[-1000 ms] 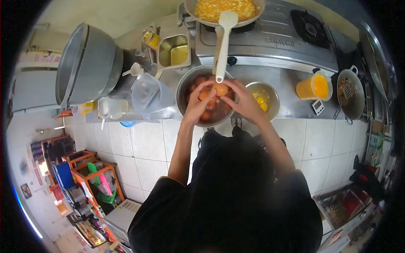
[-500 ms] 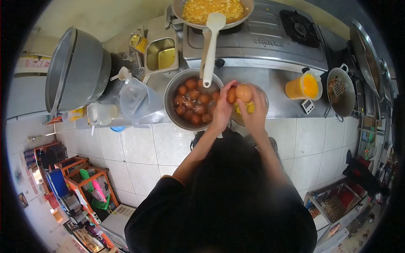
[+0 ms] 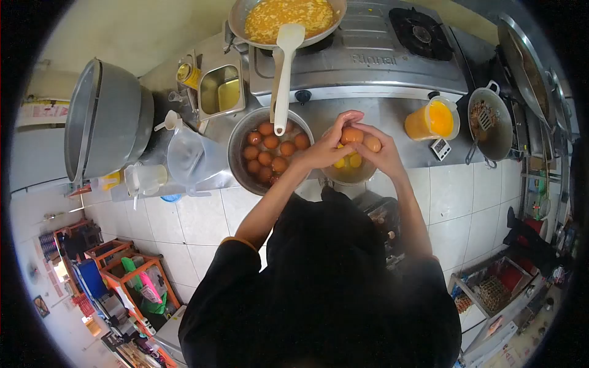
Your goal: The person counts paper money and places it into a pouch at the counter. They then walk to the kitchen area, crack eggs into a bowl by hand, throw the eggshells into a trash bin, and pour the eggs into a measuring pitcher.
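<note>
My left hand (image 3: 328, 150) is closed round a brown egg (image 3: 351, 135) above a small metal bowl (image 3: 331, 178). My right hand (image 3: 388, 157) is closed on another brown egg (image 3: 372, 143), close beside the first. Several yellow yolks (image 3: 349, 161) lie in the bowl beneath my hands. To the left, a larger metal pot (image 3: 235, 165) holds several brown eggs (image 3: 264, 158) in liquid. A white spatula (image 3: 283, 92) extends over that pot from the pan above.
A pan of orange mixture (image 3: 289, 18) sits on the stove (image 3: 368, 60). Right of the bowl are an orange-filled container (image 3: 423, 122), a small timer (image 3: 440, 148) and a pan (image 3: 491, 138). A clear jug (image 3: 187, 156) and big grey pots (image 3: 110, 122) stand left.
Both hands have moved right from the egg pot to the small bowl, carrying eggs. The eggs in the pot and the yolks in the bowl are now less covered. The camera view has shifted.
</note>
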### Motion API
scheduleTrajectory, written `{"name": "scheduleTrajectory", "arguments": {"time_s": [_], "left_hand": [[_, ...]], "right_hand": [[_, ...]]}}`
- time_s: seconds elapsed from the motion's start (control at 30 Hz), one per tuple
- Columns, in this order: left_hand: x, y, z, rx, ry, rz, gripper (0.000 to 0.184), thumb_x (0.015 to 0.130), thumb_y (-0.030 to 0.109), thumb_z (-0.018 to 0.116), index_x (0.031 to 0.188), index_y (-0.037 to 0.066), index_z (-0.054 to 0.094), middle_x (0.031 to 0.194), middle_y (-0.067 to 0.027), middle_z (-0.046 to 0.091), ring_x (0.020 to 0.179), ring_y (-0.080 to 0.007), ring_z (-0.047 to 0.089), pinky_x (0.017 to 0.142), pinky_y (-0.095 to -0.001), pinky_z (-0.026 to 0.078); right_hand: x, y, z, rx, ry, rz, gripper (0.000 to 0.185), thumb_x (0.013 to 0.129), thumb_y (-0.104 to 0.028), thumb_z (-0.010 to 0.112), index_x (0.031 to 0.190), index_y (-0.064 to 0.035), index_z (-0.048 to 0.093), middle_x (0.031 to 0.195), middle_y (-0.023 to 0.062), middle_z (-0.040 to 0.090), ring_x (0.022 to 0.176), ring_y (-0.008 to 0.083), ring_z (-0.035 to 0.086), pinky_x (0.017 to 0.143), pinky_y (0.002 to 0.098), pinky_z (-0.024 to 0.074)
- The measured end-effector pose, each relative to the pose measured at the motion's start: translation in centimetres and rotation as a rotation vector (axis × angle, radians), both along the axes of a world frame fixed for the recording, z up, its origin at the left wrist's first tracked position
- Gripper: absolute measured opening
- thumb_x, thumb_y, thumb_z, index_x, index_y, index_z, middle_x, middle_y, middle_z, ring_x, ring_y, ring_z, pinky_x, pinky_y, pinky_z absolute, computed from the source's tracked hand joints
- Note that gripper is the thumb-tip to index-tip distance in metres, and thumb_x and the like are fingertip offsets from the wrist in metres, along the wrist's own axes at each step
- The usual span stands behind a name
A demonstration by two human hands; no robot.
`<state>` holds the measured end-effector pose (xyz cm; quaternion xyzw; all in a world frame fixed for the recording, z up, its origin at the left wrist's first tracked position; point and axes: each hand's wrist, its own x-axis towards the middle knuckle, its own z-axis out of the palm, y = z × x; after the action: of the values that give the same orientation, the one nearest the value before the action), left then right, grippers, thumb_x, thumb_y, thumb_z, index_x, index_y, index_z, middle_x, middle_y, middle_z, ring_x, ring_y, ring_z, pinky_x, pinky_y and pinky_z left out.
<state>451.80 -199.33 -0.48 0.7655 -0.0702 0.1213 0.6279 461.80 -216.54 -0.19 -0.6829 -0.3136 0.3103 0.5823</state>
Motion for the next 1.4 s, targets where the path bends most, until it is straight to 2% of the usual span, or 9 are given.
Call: {"name": "scheduleTrajectory", "arguments": {"time_s": [0.23, 0.43, 0.53, 0.97, 1.03, 1.13, 1.23, 1.3, 1.4], "left_hand": [[1.0, 1.5, -0.2, 0.509, 0.146, 0.036, 0.053, 0.07, 0.026, 0.078, 0.114, -0.001, 0.062, 0.106, -0.0192, 0.065, 0.096, -0.0385, 0.064, 0.089, -0.0422, 0.051], [1.3, 1.1, -0.5, 0.461, 0.155, 0.075, 0.054, 0.066, 0.022, 0.075, 0.114, 0.001, 0.063, 0.108, -0.0174, 0.066, 0.095, -0.0365, 0.064, 0.086, -0.0414, 0.053], [1.5, 1.3, -1.0, 0.445, 0.076, 0.084, 0.053, 0.066, 0.021, 0.075, 0.115, 0.003, 0.064, 0.11, -0.017, 0.065, 0.095, -0.0356, 0.064, 0.086, -0.0407, 0.053], [0.8, 2.8, 0.6, 0.576, 0.003, 0.093, 0.037, 0.07, 0.004, 0.073, 0.106, 0.005, 0.07, 0.102, -0.0129, 0.067, 0.096, -0.0303, 0.065, 0.093, -0.0402, 0.052], [0.9, 0.6, 2.1, 0.132, 0.139, 0.356, 0.037, 0.07, -0.001, 0.073, 0.107, 0.004, 0.068, 0.101, -0.012, 0.064, 0.097, -0.0299, 0.065, 0.092, -0.041, 0.053], [1.0, -2.7, 3.6, -0.042, 0.215, 0.326, 0.042, 0.071, -0.003, 0.075, 0.111, 0.003, 0.063, 0.1, -0.0117, 0.06, 0.099, -0.0299, 0.064, 0.09, -0.0397, 0.054], [0.6, -4.2, 4.4, 0.033, 0.106, -0.013, 0.046, 0.071, 0.002, 0.077, 0.114, 0.004, 0.059, 0.107, -0.0122, 0.061, 0.104, -0.03, 0.063, 0.094, -0.038, 0.052], [-0.4, -4.7, 6.2, 0.176, 0.032, -0.165, 0.053, 0.071, 0.006, 0.078, 0.121, 0.006, 0.058, 0.122, -0.0113, 0.06, 0.11, -0.0294, 0.061, 0.099, -0.0371, 0.048], [-4.2, -4.5, 7.5, 0.03, 0.092, -0.249, 0.052, 0.08, 0.012, 0.076, 0.129, 0.009, 0.059, 0.133, -0.0101, 0.057, 0.114, -0.025, 0.059, 0.099, -0.0371, 0.046]], "right_hand": [[0.5, -0.6, -2.8, 0.05, -0.411, -0.044, 0.044, 0.074, -0.004, 0.075, 0.117, -0.0046, 0.066, 0.106, 0.0117, 0.07, 0.095, 0.021, 0.068, 0.084, 0.0306, 0.0528], [0.2, -0.4, -5.0, 0.016, -0.542, -0.098, 0.041, 0.077, -0.012, 0.076, 0.116, -0.0083, 0.067, 0.114, 0.0128, 0.069, 0.102, 0.0271, 0.067, 0.09, 0.0359, 0.0534], [-0.3, 0.1, -4.5, 0.112, -0.623, -0.167, 0.044, 0.069, -0.002, 0.076, 0.112, -0.0065, 0.069, 0.105, 0.0134, 0.07, 0.093, 0.0268, 0.069, 0.081, 0.0335, 0.0551], [0.2, -1.7, -2.3, 0.033, -0.67, -0.28, 0.036, 0.076, -0.002, 0.073, 0.112, -0.0064, 0.069, 0.102, 0.0112, 0.07, 0.092, 0.0224, 0.068, 0.082, 0.0297, 0.0536], [-1.4, -1.0, -1.5, 0.006, -0.556, -0.399, 0.038, 0.078, -0.004, 0.074, 0.115, -0.005, 0.067, 0.104, 0.0111, 0.069, 0.093, 0.0201, 0.067, 0.082, 0.029, 0.0528], [-4.1, -1.0, -0.8, 0.032, -0.309, -0.569, 0.043, 0.08, -0.006, 0.075, 0.121, -0.002, 0.064, 0.107, 0.0104, 0.068, 0.094, 0.016, 0.064, 0.083, 0.0277, 0.0512], [-6.3, -4.0, 0.0, -0.016, -0.214, -0.658, 0.046, 0.082, -0.007, 0.075, 0.124, 0.0011, 0.06, 0.111, 0.0097, 0.065, 0.098, 0.0163, 0.062, 0.085, 0.0277, 0.0501], [-8.6, -7.0, 0.3, 0.126, 0.145, -0.911, 0.043, 0.083, -0.007, 0.075, 0.123, 0.001, 0.06, 0.111, 0.0104, 0.064, 0.1, 0.0187, 0.061, 0.087, 0.0287, 0.0497], [-13.1, -13.2, -0.4, -0.033, 0.005, -1.09, 0.043, 0.085, -0.007, 0.074, 0.125, 0.0013, 0.058, 0.111, 0.0116, 0.063, 0.099, 0.0191, 0.061, 0.084, 0.0283, 0.0501]]}}
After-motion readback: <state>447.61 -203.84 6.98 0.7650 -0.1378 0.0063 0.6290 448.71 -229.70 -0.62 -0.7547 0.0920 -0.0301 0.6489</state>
